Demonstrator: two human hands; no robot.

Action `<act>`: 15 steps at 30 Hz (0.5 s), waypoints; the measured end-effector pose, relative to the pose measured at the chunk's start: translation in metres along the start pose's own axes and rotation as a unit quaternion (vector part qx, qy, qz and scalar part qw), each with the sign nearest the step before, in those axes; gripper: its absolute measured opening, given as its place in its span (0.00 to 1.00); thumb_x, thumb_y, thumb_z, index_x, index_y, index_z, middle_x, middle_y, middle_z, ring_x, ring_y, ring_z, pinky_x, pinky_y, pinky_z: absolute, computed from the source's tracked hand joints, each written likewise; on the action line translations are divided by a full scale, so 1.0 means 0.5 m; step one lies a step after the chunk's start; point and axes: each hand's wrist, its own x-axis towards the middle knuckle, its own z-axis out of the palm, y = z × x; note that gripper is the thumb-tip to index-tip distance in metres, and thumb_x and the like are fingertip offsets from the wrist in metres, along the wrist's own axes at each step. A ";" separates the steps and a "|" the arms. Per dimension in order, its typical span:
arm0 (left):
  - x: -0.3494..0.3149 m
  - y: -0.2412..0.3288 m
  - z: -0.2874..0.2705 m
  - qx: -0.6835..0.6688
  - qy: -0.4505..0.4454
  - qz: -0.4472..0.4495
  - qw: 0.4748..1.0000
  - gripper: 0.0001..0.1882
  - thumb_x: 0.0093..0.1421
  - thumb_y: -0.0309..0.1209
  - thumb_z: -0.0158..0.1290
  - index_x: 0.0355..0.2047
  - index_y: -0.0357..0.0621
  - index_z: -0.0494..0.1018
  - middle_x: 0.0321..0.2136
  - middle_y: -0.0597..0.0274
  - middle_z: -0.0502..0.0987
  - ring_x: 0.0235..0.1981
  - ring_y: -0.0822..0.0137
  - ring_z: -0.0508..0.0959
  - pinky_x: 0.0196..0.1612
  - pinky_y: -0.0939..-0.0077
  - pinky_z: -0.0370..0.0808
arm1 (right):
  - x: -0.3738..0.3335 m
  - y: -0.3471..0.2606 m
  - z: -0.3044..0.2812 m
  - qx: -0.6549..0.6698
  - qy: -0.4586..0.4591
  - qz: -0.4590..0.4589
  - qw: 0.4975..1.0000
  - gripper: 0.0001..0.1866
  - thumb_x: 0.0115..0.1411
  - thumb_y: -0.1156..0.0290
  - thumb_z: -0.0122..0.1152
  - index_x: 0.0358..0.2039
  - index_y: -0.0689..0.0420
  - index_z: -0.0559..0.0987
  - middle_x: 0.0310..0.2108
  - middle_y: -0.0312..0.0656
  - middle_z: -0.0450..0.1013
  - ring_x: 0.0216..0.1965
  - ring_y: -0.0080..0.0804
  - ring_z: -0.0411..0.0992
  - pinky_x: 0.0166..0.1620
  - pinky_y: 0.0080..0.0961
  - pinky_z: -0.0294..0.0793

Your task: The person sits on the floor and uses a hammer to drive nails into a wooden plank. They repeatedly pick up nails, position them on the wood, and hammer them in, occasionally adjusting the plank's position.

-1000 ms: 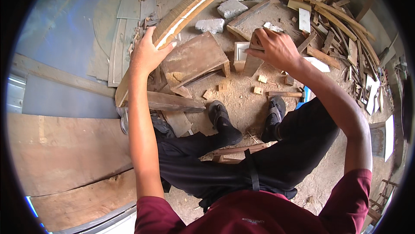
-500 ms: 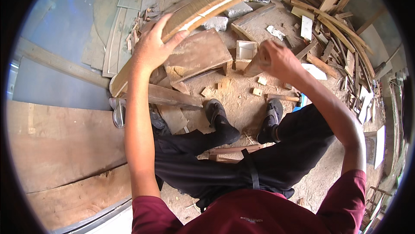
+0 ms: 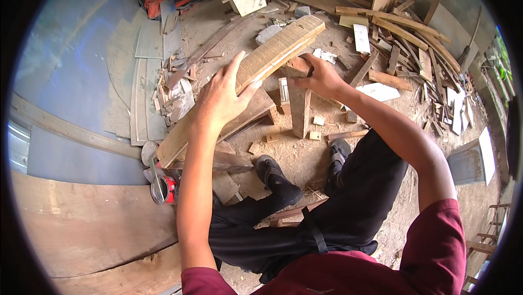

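Observation:
A long, thick wooden plank (image 3: pixel 278 47) slants from the lower left up toward the far middle. My left hand (image 3: pixel 223 90) grips it midway, with the thumb on the near edge and the fingers over the far side. Close to the plank's far part, my right hand (image 3: pixel 322 78) is closed around a piece of wood (image 3: pixel 299 112), whose long part points down toward the floor. Whether this piece touches the plank I cannot tell. Beneath the plank stands a low wooden box or stool (image 3: pixel 256 110), partly hidden by my left hand and the plank.
A red can (image 3: pixel 170 190) with a stick in it stands left of my feet. Small wood cubes (image 3: pixel 316 135) lie on the dusty floor. Scrap lumber (image 3: pixel 403 33) is heaped at the far right. Wide boards (image 3: pixel 92 224) lie at the near left.
The plank's far end sits lower in the picture. My right hand has moved left, close to the plank, and its wood piece shows more fully. The view has shifted, revealing the red can.

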 end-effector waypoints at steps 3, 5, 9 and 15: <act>0.022 -0.026 0.022 0.011 0.029 0.060 0.998 0.39 0.58 0.55 0.57 0.67 0.61 0.59 0.50 0.39 0.74 0.50 0.43 0.77 0.50 0.53 0.76 | 0.016 0.027 -0.013 -0.005 0.036 0.029 0.999 0.32 0.51 0.61 0.72 0.50 0.66 0.71 0.38 0.53 0.77 0.41 0.38 0.77 0.46 0.33 0.74; 0.022 -0.028 0.019 0.005 0.011 0.039 0.999 0.37 0.59 0.51 0.58 0.66 0.58 0.61 0.49 0.39 0.75 0.51 0.43 0.76 0.53 0.55 0.73 | 0.009 0.030 -0.024 -0.022 0.042 0.037 0.998 0.29 0.52 0.64 0.70 0.49 0.67 0.71 0.39 0.53 0.77 0.40 0.39 0.77 0.43 0.32 0.75; 0.015 -0.014 0.003 0.026 -0.002 0.008 1.000 0.36 0.59 0.48 0.58 0.66 0.54 0.62 0.48 0.39 0.76 0.51 0.43 0.75 0.55 0.56 0.71 | -0.014 0.060 -0.063 -0.038 0.064 0.032 0.997 0.26 0.54 0.66 0.68 0.48 0.66 0.70 0.40 0.55 0.77 0.40 0.43 0.78 0.43 0.35 0.78; 0.013 -0.024 0.011 0.033 0.025 0.053 0.998 0.36 0.59 0.49 0.58 0.66 0.55 0.62 0.46 0.39 0.76 0.49 0.44 0.77 0.52 0.57 0.72 | -0.047 0.126 -0.178 -0.133 0.174 0.041 0.975 0.27 0.54 0.62 0.68 0.49 0.63 0.70 0.38 0.57 0.77 0.40 0.45 0.79 0.43 0.36 0.77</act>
